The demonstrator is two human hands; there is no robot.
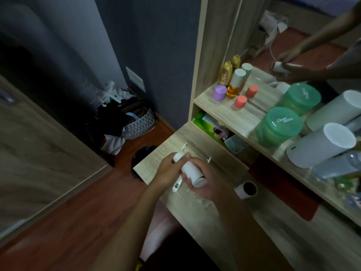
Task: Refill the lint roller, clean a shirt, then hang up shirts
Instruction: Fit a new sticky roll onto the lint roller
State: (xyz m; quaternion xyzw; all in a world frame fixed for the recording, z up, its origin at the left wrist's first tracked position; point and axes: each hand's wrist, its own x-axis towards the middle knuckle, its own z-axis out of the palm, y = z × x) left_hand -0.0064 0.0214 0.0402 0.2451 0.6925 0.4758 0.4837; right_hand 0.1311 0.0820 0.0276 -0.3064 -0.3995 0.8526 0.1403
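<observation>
Plainly, green tub [279, 125] reading "Charmiss"

Your left hand [169, 169] grips the top end of the white lint roller [190, 170] above the wooden desk [197, 210], while your right hand [203, 180] wraps around its lower end. A spare roll [246, 189] lies on the desk just beside your right hand. A green tub [279, 127] sits on the shelf [230, 112].

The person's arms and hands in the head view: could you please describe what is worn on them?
Both forearms are bare up to the bottom edge of the picture, with no sleeve in view. The left hand and right hand wear no gloves. No watch, bracelet or ring shows, though the light is dim.
</observation>
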